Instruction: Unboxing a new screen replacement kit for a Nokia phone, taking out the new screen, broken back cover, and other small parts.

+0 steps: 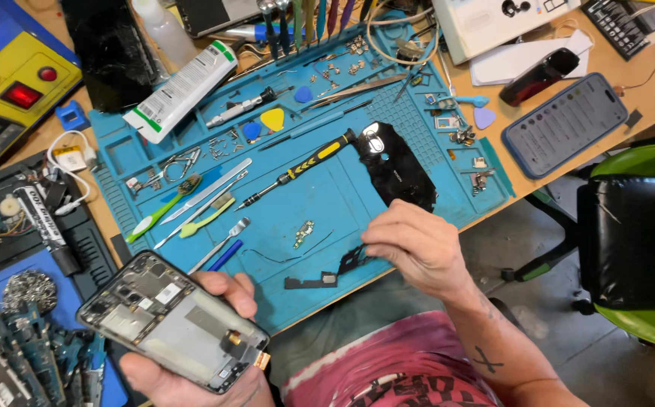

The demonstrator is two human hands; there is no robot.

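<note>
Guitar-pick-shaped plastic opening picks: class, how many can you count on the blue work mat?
4. A yellow pick sits mid-mat, a blue pick just beside it on its left, a second blue pick above them, and a lilac pick near the mat's right edge. Others may be hidden under tools.

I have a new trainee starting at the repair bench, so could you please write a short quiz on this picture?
1. True or false: the left hand holds an opened phone with its inner parts showing.
2. What is the right hand touching? A) a small black part on the blue mat; B) the white tube; C) the green chair.
3. Fill in: the screwdriver on the mat has a black and ____ handle.

Key: 1 true; 2 A; 3 yellow.
</note>
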